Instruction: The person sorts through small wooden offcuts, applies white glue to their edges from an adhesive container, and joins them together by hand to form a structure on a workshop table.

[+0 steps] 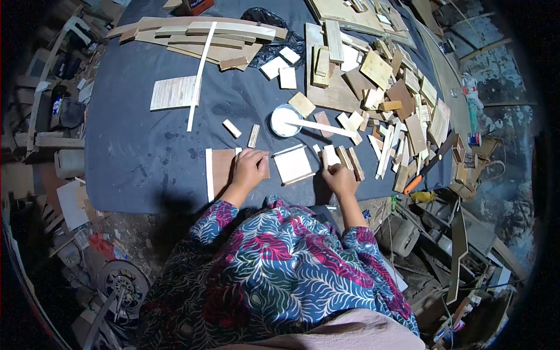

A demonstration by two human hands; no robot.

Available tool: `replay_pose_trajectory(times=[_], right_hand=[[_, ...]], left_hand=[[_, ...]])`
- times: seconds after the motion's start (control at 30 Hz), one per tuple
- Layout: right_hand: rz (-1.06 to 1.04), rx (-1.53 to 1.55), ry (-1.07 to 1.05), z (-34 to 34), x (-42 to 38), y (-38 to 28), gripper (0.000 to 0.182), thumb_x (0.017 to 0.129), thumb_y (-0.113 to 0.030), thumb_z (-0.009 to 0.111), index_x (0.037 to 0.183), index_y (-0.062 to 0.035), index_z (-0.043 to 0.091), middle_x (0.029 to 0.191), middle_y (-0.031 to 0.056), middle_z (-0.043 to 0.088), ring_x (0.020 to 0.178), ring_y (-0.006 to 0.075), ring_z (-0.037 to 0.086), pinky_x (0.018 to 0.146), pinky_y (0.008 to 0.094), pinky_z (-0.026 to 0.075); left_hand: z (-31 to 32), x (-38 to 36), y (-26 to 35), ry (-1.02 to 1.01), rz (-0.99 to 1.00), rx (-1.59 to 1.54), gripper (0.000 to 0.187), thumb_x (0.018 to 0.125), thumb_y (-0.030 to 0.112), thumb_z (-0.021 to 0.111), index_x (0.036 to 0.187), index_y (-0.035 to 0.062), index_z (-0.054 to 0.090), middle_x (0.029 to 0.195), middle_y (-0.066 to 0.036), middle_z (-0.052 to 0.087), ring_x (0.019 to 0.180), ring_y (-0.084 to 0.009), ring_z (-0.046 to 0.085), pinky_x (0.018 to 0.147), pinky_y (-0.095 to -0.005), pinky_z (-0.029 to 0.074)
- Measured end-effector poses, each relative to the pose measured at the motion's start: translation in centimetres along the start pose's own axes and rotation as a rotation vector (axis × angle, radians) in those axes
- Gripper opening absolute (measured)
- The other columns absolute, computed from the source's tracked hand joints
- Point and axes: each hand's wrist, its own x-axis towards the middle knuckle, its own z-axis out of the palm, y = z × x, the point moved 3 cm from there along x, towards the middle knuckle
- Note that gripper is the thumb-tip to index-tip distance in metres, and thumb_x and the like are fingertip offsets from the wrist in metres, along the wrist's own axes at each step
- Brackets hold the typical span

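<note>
Left hand [249, 167]: bent over the brown board [222, 165]; grip unclear
Right hand [340, 179]: fingertips narrow at a pale block [331, 156]
White panel [293, 165]: on the desk [140, 154], between both

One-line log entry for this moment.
left hand: on brown board | right hand: at pale block | tub: white contents, stick in it

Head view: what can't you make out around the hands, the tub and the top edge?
All in the head view:
- Left hand: its fingertips, and the brown panel beneath, covered by the hand.
- Right hand: its grip, hidden by its own fingers.
- Stick: its tip, sunk in white paste.
- Red box: top cut off by the frame; lettering too small.
</note>
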Motion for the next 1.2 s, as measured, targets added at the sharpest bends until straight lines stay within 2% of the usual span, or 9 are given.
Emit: replay_pose_trajectory(times=[0.1,0.17,0.23,0.3,0.37,0.5,0.67,0.87,1.2], right_hand=[[0.047,0.112,-0.021,-0.1,0.1,0.2,0.019,0.07,-0.019,0.062,0.072,-0.0004,0.063,0.065,0.0128,0.061,0.055,0.0217,0.059,0.055,0.0317,0.046],[0.134,0.774,-0.288,2.6,0.3,1.7,0.015,0.075,-0.015,0.059,0.072,0.0003,0.062,0.061,0.005,0.06,0.05,0.013,0.054,0.049,0.0258,0.043],[0.184,0.906,-0.441,1.3,-0.9,-1.2,0.013,0.08,-0.012,0.056,0.076,0.0004,0.06,0.062,-0.0001,0.057,0.052,0.007,0.05,0.048,0.0216,0.039],[0.145,1.03,-0.562,1.2,-2.0,-3.2,0.015,0.082,-0.014,0.057,0.079,0.0003,0.06,0.064,0.0008,0.057,0.055,0.0077,0.051,0.05,0.0224,0.04],[0.005,0.972,-0.612,1.7,-2.7,-4.2,0.016,0.083,-0.015,0.057,0.08,0.0003,0.06,0.066,0.0004,0.056,0.057,0.0076,0.051,0.052,0.0217,0.04],[-0.05,0.84,-0.6,2.2,-3.3,-4.7,0.014,0.082,-0.012,0.057,0.082,0.0012,0.06,0.069,0.0014,0.059,0.061,0.008,0.054,0.054,0.0216,0.042],[0.001,0.576,-0.187,2.3,-0.5,-0.7,0.017,0.076,-0.013,0.061,0.076,0.0038,0.062,0.064,0.007,0.062,0.058,0.0099,0.056,0.054,0.0242,0.045],[-0.005,-0.047,-0.18,-0.5,1.0,-2.1,0.026,0.071,-0.026,0.063,0.085,-0.0048,0.067,0.075,0.0164,0.064,0.07,0.0275,0.063,0.066,0.0338,0.048],[-0.105,0.008,-0.135,2.7,2.3,-1.5,0.024,0.067,-0.023,0.065,0.075,0.0002,0.066,0.068,0.0201,0.061,0.064,0.032,0.061,0.06,0.0366,0.049]], left_hand=[[-0.8,-0.3,0.6,0.053,-0.005,0.016,0.012,0.073,0.009,0.06,0.084,0.0047,0.064,0.083,-0.011,0.062,0.084,-0.0287,0.056,0.074,-0.0372,0.045],[-0.6,-0.7,1.0,0.033,-0.12,-0.069,0.012,0.075,0.01,0.06,0.085,0.0053,0.065,0.082,-0.012,0.062,0.079,-0.0283,0.057,0.07,-0.0346,0.046],[1.7,-2.0,0.5,-0.105,-0.494,-0.449,0.018,0.08,0.015,0.061,0.093,0.0014,0.062,0.08,-0.006,0.063,0.072,-0.0126,0.059,0.065,-0.0257,0.046],[2.7,-2.0,2.0,-0.075,-0.525,-0.799,0.026,0.081,0.021,0.061,0.093,-0.0018,0.061,0.085,-0.007,0.064,0.071,-0.0115,0.058,0.063,-0.0238,0.045],[2.8,-1.9,3.0,-0.321,-0.773,-1.067,0.027,0.082,0.019,0.06,0.096,-0.0036,0.059,0.082,-0.004,0.062,0.071,-0.0074,0.055,0.064,-0.0213,0.043],[3.4,-2.2,3.0,-0.301,-0.768,-1.13,0.025,0.083,0.016,0.058,0.097,-0.0047,0.059,0.083,-0.003,0.061,0.069,-0.006,0.053,0.063,-0.019,0.042],[4.5,-2.6,2.9,-0.221,-0.589,-0.834,0.031,0.079,0.02,0.063,0.097,-0.0048,0.058,0.08,-0.007,0.064,0.07,-0.0088,0.057,0.061,-0.0235,0.047],[3.6,-3.2,2.5,-0.215,-0.477,-0.523,0.017,0.081,0.01,0.059,0.093,-0.0028,0.059,0.081,-0.009,0.063,0.073,-0.0129,0.06,0.064,-0.0234,0.047],[3.7,-4.4,1.9,-0.221,-0.498,-0.511,0.015,0.078,0.008,0.06,0.09,-0.0021,0.059,0.08,-0.011,0.063,0.072,-0.0166,0.061,0.065,-0.0255,0.048]])
